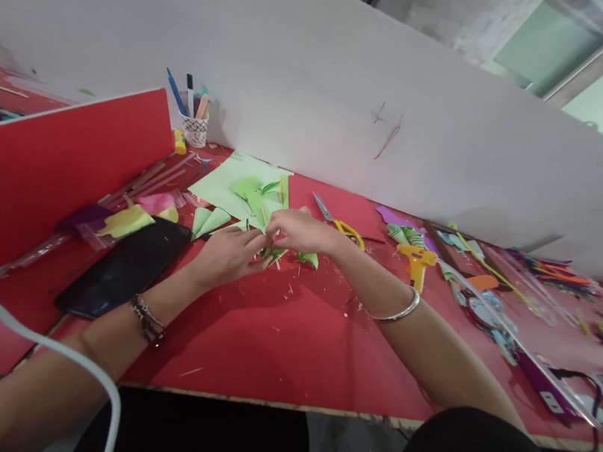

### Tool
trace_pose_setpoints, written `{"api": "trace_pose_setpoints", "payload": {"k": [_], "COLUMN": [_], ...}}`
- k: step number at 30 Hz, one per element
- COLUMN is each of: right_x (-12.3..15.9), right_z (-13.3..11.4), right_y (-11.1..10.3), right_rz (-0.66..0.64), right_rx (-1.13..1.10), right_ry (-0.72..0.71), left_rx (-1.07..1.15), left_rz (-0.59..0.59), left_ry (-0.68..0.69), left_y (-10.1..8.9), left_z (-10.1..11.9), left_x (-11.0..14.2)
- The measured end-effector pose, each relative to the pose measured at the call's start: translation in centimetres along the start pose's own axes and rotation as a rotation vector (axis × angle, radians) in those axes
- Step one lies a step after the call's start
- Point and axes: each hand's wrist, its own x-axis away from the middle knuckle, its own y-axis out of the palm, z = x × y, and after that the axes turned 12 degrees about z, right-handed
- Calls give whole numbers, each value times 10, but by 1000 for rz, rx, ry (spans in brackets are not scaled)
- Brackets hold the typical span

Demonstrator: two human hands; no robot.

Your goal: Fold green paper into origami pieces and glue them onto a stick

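My left hand [232, 255] and my right hand [300, 232] meet above the red tabletop, fingertips close together. Their fingers are closed in a pinch around a small green paper piece [276, 255], which the fingers partly cover. Just beyond them, cut green paper shapes [253, 192] lie on a pale green sheet [216, 181]. A folded green paper piece [208, 221] rests by my left hand, and a small green scrap [308, 259] lies under my right wrist. Scissors [344, 225] with yellow handles sit beyond my right forearm.
A black phone [125, 268] lies left, beside a red upright panel [54, 174]. A patterned cup [196, 130] holds pens at the back. To the right are a yellow glue gun [417, 262], pipe cleaners [549, 271] and a long clear stick [522, 342]. A white cable [35, 339] crosses lower left.
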Motion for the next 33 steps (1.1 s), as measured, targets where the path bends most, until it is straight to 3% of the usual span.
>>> {"api": "trace_pose_setpoints", "payload": {"k": [4, 8, 14, 33], "right_x": [0, 2, 2, -6], "right_z": [-3, -8, -18, -28], "right_y": [-1, -1, -3, 10], "right_rz": [61, 107, 151, 215], "right_rx": [31, 96, 211, 378], "right_ry": [-6, -5, -94, -225], "left_rx": [33, 202, 362, 158], "left_rz": [-124, -275, -277, -326], "left_ry": [-270, -402, -532, -578], "left_y": [-2, -6, -5, 0], "left_z": [0, 1, 3, 6], "left_x": [1, -1, -2, -1]}}
